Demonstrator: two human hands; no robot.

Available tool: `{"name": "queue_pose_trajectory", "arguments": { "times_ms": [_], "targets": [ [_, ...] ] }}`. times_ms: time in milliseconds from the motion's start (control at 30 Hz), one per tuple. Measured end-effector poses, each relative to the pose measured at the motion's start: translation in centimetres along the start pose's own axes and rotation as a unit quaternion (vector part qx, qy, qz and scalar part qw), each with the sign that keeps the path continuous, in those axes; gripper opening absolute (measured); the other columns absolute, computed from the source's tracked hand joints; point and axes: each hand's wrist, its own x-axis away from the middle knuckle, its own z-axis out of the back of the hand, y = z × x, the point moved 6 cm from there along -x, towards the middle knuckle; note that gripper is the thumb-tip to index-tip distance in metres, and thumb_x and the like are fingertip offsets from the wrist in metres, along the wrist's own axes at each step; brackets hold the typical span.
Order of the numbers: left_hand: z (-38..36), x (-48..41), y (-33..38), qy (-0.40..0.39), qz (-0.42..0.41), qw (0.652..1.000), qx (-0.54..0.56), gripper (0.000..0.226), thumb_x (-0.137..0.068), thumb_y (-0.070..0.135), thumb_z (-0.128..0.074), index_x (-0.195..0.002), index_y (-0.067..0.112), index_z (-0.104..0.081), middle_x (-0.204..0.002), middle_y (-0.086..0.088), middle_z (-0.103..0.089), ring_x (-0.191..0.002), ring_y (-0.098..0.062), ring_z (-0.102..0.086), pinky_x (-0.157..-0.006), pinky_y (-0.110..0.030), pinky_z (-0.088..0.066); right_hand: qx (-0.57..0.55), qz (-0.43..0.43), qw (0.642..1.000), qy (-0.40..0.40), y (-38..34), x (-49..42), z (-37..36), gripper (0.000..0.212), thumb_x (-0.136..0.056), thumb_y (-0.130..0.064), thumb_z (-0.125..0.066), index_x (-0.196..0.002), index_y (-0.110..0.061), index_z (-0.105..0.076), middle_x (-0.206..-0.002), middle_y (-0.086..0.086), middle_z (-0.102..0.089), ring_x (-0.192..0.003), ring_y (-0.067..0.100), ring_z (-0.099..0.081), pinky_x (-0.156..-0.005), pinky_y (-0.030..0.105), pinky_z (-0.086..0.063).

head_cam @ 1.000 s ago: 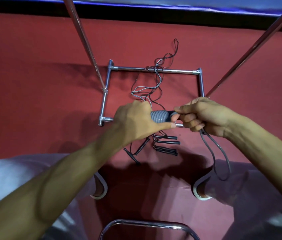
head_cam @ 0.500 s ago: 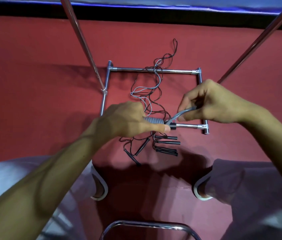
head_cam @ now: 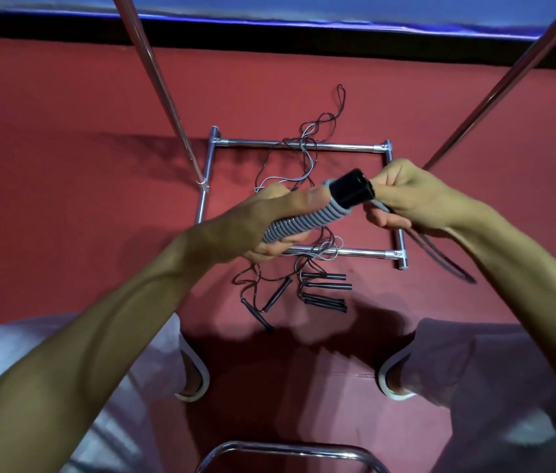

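My left hand (head_cam: 262, 227) grips a black handle wrapped in coils of grey cord (head_cam: 303, 223), tilted so its black end (head_cam: 351, 191) points up and to the right. My right hand (head_cam: 416, 199) pinches the loose grey cord (head_cam: 380, 206) right at that black end. The rest of the cord hangs in a loop (head_cam: 447, 264) below my right wrist. Both hands hover above a square chrome tube frame (head_cam: 341, 147) lying on the red floor.
Thin black and grey cords (head_cam: 307, 155) with several black handles (head_cam: 326, 291) lie across the frame and in front of it. Two chrome poles (head_cam: 160, 87) (head_cam: 495, 87) slant up from the frame. My knees and a chrome chair edge (head_cam: 290, 450) are below.
Both hands have lifted the wrapped handle off the frame's near bar and tilted it upward. My right hand has come down to the handle's black end, with the cord loop hanging again.
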Motion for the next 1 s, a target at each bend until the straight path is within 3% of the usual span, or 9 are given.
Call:
{"name": "queue_pose_trajectory", "arguments": {
  "times_ms": [100, 233, 300, 367, 467, 567, 700, 867, 1000],
  "targets": [
    [-0.8, 0.1, 1.1, -0.059, -0.045, 0.995, 0.074, 0.073, -0.08, 0.071, -0.067, -0.075, 0.0, -0.051, -0.054, -0.009, -0.034, -0.029, -0.005, -0.022, -0.035, -0.01, -0.02, -0.143, -0.055, 0.988, -0.022, 1.2, -0.5, -1.4, 0.064, -0.101, -0.034, -0.054, -0.044, -0.011, -0.038, -0.032, -0.003, -0.024, -0.037, 0.008, -0.019, -0.042, 0.02, -0.014],
    [0.0, -0.3, 0.9, -0.063, -0.036, 0.993, 0.094, 0.088, -0.076, 0.077, -0.065, -0.078, -0.008, -0.044, -0.057, -0.015, -0.026, -0.029, -0.007, -0.018, -0.036, -0.008, -0.021, -0.265, -0.1, 0.957, -0.065, 1.8, -0.8, -2.5, 0.065, -0.092, -0.055, -0.057, -0.058, -0.007, -0.028, -0.033, -0.006, -0.018, -0.037, 0.008, -0.011, -0.04, 0.019, -0.012],
    [0.3, -0.3, 0.7, -0.062, -0.028, 0.995, 0.073, 0.076, -0.078, 0.078, -0.06, -0.067, 0.005, -0.044, -0.05, -0.004, -0.028, -0.028, -0.006, -0.018, -0.035, -0.009, -0.018, -0.302, -0.082, 0.945, -0.095, 1.4, -0.5, -2.0, 0.064, -0.083, -0.061, -0.07, -0.07, -0.003, -0.047, -0.037, -0.008, -0.016, -0.039, 0.009, -0.008, -0.042, 0.023, -0.009],
    [0.7, -0.3, 0.5, -0.066, -0.011, 0.996, 0.064, 0.071, -0.081, 0.078, -0.057, -0.064, 0.01, -0.044, -0.047, 0.0, -0.027, -0.028, -0.006, -0.018, -0.034, -0.01, -0.017, -0.309, -0.032, 0.946, -0.094, 1.0, -0.3, -1.5, 0.035, -0.079, -0.049, -0.08, -0.083, -0.017, -0.066, -0.039, -0.009, -0.016, -0.04, 0.007, -0.008, -0.044, 0.023, -0.008],
    [1.1, -0.2, 0.3, -0.059, 0.013, 0.997, 0.045, 0.066, -0.085, 0.073, -0.049, -0.063, 0.011, -0.044, -0.049, -0.001, -0.024, -0.029, -0.007, -0.016, -0.034, -0.011, -0.013, -0.291, 0.017, 0.956, -0.041, 0.9, -0.3, -0.7, 0.013, -0.086, -0.023, -0.077, -0.078, -0.022, -0.066, -0.038, -0.01, -0.028, -0.038, 0.004, -0.012, -0.042, 0.018, -0.013],
    [1.1, -0.1, 0.3, -0.066, 0.025, 0.997, 0.034, 0.064, -0.085, 0.072, -0.045, -0.061, 0.013, -0.044, -0.044, 0.001, -0.025, -0.029, -0.006, -0.015, -0.034, -0.012, -0.01, -0.207, 0.025, 0.978, 0.013, 1.1, -0.4, -0.2, 0.024, -0.09, -0.018, -0.061, -0.067, -0.023, -0.067, -0.046, -0.002, -0.045, -0.039, 0.006, -0.028, -0.043, 0.019, -0.023],
    [1.4, 0.0, 0.2, -0.053, 0.036, 0.998, 0.019, 0.058, -0.091, 0.07, -0.05, -0.055, 0.023, -0.052, -0.05, -0.004, -0.028, -0.029, -0.005, -0.015, -0.035, -0.012, -0.008, -0.165, -0.018, 0.986, -0.013, 1.8, -0.7, -0.6, 0.016, -0.093, -0.024, -0.06, -0.088, -0.008, -0.062, -0.081, 0.009, -0.062, -0.074, 0.019, -0.06, -0.07, 0.026, -0.054],
    [1.6, -0.1, 0.2, -0.043, 0.076, 0.996, 0.022, 0.064, -0.092, 0.067, -0.04, -0.047, 0.023, -0.055, -0.038, 0.007, -0.032, -0.025, -0.003, -0.017, -0.035, -0.013, -0.005, -0.267, -0.107, 0.956, -0.055, 2.9, -0.8, -2.2, 0.011, -0.099, -0.013, -0.047, -0.089, -0.013, -0.052, -0.067, -0.001, -0.033, -0.056, 0.01, -0.015, -0.044, 0.022, -0.012],
    [2.3, -0.5, -0.9, -0.067, 0.133, 0.984, 0.095, 0.077, -0.086, 0.084, -0.043, -0.06, 0.012, -0.038, -0.037, 0.003, -0.023, -0.024, -0.007, -0.015, -0.036, -0.008, -0.015, -0.274, -0.066, 0.959, 0.021, 2.2, -1.0, -2.1, 0.015, -0.095, -0.017, -0.057, -0.08, -0.015, -0.057, -0.061, -0.001, -0.021, -0.048, 0.006, -0.013, -0.041, 0.017, -0.008]
  ]
}}
